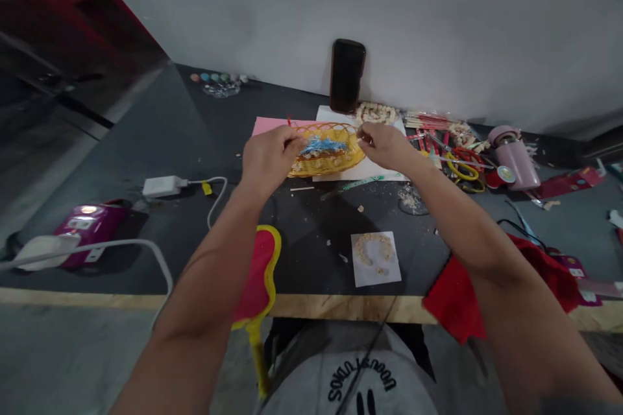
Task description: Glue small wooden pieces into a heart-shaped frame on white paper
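Both hands are working as a pair here: the left hand (271, 154) is pinching the near-left end of the yellow basket (324, 166), while the right hand (385, 144) is clasping its right end, fingers bunching at the rim. The basket is sitting right between the two grips, and something blue (325, 145) is lying inside it, too blurred to name. Under the basket, a white sheet (389, 175) is spreading out, with a pink sheet (263, 124) showing behind the left grip. Beyond the hands, a dark phone (347, 74) is leaning against the wall, and a beige beaded loop (378, 113) is lying just behind the right grip. Off to that hand's right, yellow-handled scissors (460, 170) are resting near a pink bottle (518, 165). Nearer the body, below the right grip, small beige pieces (361, 248) are forming a curve on a white square (365, 277), and a red-and-yellow fan (267, 275) is poking out beside the left forearm.
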Demonstrator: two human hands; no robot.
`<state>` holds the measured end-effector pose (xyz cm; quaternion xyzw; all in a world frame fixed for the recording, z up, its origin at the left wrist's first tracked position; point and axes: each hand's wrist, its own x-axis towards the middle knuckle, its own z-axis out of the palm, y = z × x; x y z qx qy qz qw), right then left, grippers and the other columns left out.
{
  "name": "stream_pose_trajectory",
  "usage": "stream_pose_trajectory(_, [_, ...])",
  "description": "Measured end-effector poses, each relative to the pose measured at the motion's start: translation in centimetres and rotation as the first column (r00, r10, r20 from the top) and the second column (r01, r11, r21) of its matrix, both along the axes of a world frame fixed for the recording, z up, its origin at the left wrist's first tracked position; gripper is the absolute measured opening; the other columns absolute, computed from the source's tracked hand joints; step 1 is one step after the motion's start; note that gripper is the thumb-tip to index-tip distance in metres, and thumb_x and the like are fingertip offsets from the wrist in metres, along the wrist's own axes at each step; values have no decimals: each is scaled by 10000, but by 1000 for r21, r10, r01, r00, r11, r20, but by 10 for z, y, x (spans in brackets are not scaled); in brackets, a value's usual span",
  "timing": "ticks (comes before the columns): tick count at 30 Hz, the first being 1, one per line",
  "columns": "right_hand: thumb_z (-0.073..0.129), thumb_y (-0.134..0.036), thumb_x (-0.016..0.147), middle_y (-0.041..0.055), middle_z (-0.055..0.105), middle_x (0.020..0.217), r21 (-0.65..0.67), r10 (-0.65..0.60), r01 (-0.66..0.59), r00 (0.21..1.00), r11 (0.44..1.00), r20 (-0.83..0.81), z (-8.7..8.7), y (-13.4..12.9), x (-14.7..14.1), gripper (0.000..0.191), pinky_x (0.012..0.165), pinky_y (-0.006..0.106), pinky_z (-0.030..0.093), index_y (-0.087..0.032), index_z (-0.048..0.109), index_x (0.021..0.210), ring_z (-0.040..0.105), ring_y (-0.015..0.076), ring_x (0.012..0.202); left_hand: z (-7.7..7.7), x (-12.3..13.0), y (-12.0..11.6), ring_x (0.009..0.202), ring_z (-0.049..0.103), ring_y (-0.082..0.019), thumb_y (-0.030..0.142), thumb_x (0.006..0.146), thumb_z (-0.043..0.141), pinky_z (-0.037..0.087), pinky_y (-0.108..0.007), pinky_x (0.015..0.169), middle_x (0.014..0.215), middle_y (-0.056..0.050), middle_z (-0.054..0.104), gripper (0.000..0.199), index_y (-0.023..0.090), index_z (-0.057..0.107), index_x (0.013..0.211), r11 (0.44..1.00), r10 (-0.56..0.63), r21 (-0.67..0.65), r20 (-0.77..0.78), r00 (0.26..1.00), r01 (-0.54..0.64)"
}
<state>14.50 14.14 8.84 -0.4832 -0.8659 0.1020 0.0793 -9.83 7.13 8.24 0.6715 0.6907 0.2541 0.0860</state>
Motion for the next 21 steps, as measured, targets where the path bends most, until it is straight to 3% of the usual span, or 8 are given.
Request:
stream_pose_trajectory(6, [496,-175,917,60,733,1100,-94,149,-135,975,986,163,-4,9,-25,279,848,306,456,-210,698,1107,633,209,1017,-9,-2,15,832,672,-270,377,898,503,441,-351,664,894,-62,750,247,248,713,877,991,-100,-103,-174,980,83])
stream_pose_trajectory(10, [478,-147,909,58,737,1132,-143,197,-169,958,975,210,-7,14,-31,340,850,325,465,-241,723,1125,645,228,1053,-15,-16,13,808,665,-236,321,862,505,425,-317,641,883,-32,751,219,267,717,842,987,-143,-103,-177,974,126])
stream_pose_trajectory(15, [515,-213,919,88,745,1083,-136,182,-148,940,980,287,-4,17,-43,298,780,340,476,-234,735,1119,657,256,1009,-6,-24,4,721,630,-205,421,876,521,392,-303,616,841,-16,745,250,279,726,863,989,-122,-93,-97,988,113])
stream_pose_trajectory(21, [547,-212,913,83,744,1099,-170,299,-263,923,950,241,-5,17,-68,269,824,351,476,-229,745,1095,653,264,1044,10,-23,-3,711,610,-209,494,888,526,418,-323,637,776,-30,709,318,251,698,780,999,-3,-34,-62,998,1])
